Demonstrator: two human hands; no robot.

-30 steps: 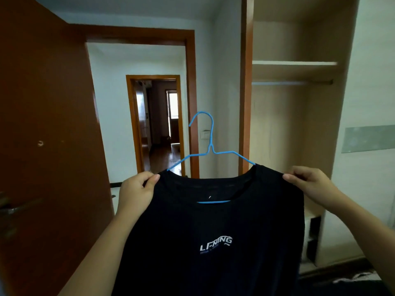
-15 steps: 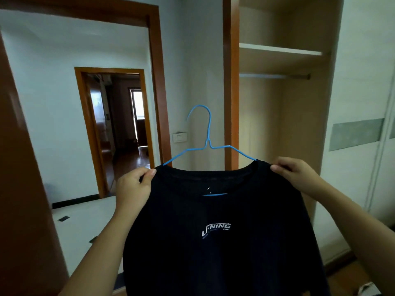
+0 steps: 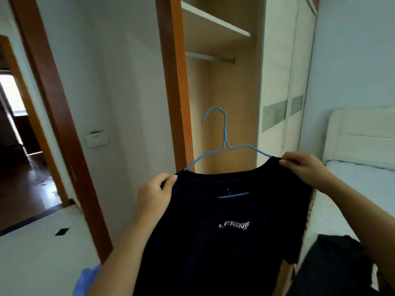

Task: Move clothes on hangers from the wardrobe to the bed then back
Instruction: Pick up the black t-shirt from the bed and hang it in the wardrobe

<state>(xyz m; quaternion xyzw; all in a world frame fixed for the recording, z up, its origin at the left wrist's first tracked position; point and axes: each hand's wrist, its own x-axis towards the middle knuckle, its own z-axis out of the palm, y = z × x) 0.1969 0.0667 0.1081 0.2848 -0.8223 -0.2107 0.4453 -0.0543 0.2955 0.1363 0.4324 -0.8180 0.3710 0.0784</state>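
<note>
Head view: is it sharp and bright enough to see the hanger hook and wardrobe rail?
Head view: slightly soft all over, but the hook of the blue hanger stands out against the pale wardrobe; the rail is shaded yet visible; the wide lens slants the door frame; the far window at left is blown out; the black T-shirt shows little fabric detail.

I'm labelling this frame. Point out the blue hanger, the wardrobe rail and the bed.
blue hanger (image 3: 225,131): head view, neck below the hook.
wardrobe rail (image 3: 210,57): head view, mid-length.
bed (image 3: 363,182): head view, bare mattress.
</note>
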